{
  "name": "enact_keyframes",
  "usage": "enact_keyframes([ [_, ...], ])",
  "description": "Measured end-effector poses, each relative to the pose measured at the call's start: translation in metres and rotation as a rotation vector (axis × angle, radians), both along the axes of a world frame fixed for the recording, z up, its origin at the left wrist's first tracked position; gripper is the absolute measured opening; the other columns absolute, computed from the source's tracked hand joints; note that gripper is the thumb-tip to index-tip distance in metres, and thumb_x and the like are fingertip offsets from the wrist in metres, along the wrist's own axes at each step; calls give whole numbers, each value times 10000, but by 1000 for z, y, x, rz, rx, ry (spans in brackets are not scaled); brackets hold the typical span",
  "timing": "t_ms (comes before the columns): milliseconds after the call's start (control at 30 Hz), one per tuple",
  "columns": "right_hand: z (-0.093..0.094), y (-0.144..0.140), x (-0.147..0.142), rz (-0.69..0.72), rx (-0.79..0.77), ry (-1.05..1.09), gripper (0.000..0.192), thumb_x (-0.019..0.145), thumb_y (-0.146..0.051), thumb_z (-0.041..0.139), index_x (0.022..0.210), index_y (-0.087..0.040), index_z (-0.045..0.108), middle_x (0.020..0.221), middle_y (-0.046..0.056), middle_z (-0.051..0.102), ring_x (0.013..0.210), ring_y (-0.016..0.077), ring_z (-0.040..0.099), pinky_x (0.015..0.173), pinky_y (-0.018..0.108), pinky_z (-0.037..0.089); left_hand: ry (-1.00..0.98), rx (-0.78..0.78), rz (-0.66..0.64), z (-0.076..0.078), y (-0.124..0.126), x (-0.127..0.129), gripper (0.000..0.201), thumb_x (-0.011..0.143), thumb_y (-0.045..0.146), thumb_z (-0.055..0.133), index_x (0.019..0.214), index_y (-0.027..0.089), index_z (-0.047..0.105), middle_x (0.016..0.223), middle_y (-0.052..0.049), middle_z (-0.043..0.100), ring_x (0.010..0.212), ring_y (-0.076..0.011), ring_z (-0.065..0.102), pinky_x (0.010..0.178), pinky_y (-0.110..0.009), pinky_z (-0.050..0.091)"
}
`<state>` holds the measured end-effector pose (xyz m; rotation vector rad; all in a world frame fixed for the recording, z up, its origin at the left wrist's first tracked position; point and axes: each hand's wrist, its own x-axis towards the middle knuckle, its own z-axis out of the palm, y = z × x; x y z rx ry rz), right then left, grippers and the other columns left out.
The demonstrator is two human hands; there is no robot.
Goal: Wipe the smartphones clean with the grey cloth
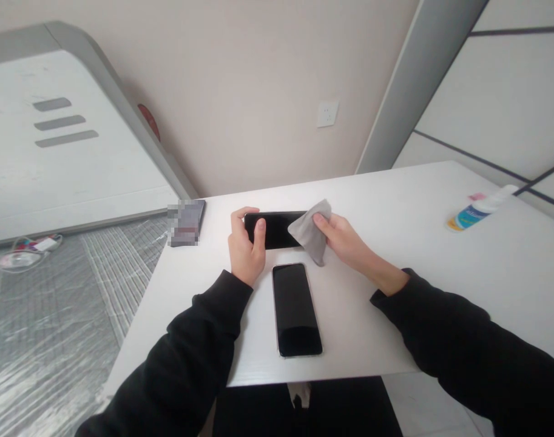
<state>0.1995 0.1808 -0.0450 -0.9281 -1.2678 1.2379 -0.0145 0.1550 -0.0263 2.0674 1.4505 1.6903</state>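
Observation:
My left hand [247,246] grips the left end of a black smartphone [277,229], held sideways with its dark screen facing me and the thumb on the glass. A grey cloth [310,233] is pinched in my right hand [344,240], thumb on top. The cloth covers the phone's right end and hangs down past its lower edge. Closer to me, a second smartphone [297,309] lies flat on the white table, screen up, in what looks like a clear case. Neither hand touches it.
The white table [363,340] meets the wall at the back. A white spray bottle [479,209] with a blue and yellow label lies at the right. Near the left edge is a dark, blurred-out flat item [185,223]. A large white-grey panel [67,158] stands left.

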Motion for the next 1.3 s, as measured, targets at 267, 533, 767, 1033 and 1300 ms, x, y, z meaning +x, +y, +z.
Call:
enact_keyframes([
  [267, 0, -3, 2, -20, 40, -14, 576, 777, -799, 704, 827, -226, 682, 769, 32, 707, 744, 221, 673, 677, 337, 556, -4, 20, -18, 2, -1, -1, 322, 1051, 519, 457, 1168, 224, 512, 954, 7, 609, 512, -59, 469, 512, -241, 408],
  [533, 4, -5, -2, -126, 114, -27, 560, 727, -748, 789, 967, -253, 679, 986, 72, 765, 917, 270, 710, 849, 415, 573, -71, -96, -76, -3, 0, 3, 347, 1039, 555, 457, 1167, 235, 504, 860, 28, 564, 517, -84, 483, 523, -261, 405],
  [767, 11, -11, 5, -347, 141, -279, 593, 843, -760, 658, 569, -258, 504, 527, -4, 515, 664, 234, 602, 687, 367, 503, -40, -40, -79, 2, -2, 9, 318, 1032, 524, 491, 1127, 225, 546, 970, -26, 632, 627, -117, 545, 598, -281, 446],
  [1033, 8, -9, -10, -317, -75, 197, 462, 891, -727, 584, 848, -271, 641, 885, 39, 745, 994, 273, 720, 875, 381, 590, 33, 252, -25, 2, -19, 28, 199, 1027, 374, 564, 1173, 239, 562, 1037, -30, 665, 851, -161, 672, 718, -285, 508],
  [1300, 5, -12, -18, -103, -108, 221, 549, 887, -800, 504, 1005, -291, 675, 1151, 54, 762, 1181, 284, 685, 1010, 418, 560, -8, 187, 88, 10, -6, 16, 258, 1040, 456, 518, 1108, 218, 589, 1010, -32, 675, 782, -151, 626, 690, -288, 479],
])
